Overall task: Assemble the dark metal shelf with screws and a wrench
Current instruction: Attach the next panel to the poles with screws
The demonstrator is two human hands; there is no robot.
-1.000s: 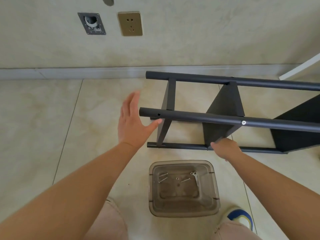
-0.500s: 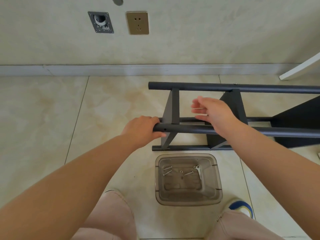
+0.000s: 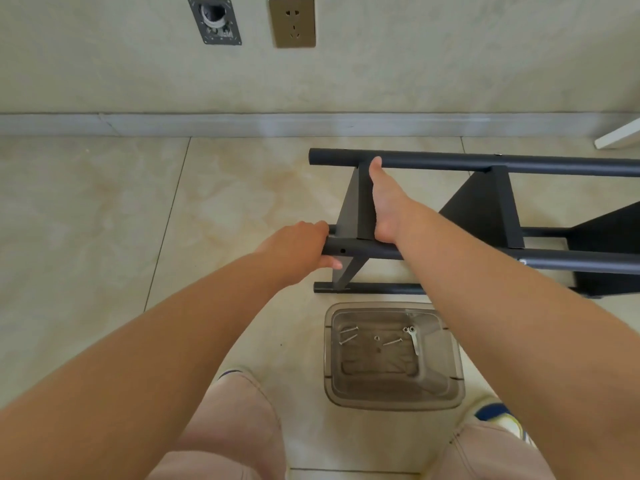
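- So, head view: our left hand (image 3: 298, 249) grips the near tube end of the dark shelf (image 3: 485, 216), which is lying sideways on the tile floor (image 3: 104, 220).
- Our right hand (image 3: 382, 206) reaches flat along a shelf panel, fingers straight.
- Screws (image 3: 348, 334) and wrench (image 3: 414, 341) sit in the clear tub (image 3: 394, 400).

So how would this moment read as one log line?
left hand: grips shelf near pole | right hand: flat on end panel | wrench: in tub

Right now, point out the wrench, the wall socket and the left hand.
wrench (image 3: 414, 342): head view, on its flat handle, inside the clear bin.
wall socket (image 3: 293, 21): head view, middle of its brass faceplate.
left hand (image 3: 299, 244): head view, back of the hand gripping the near tube's end.
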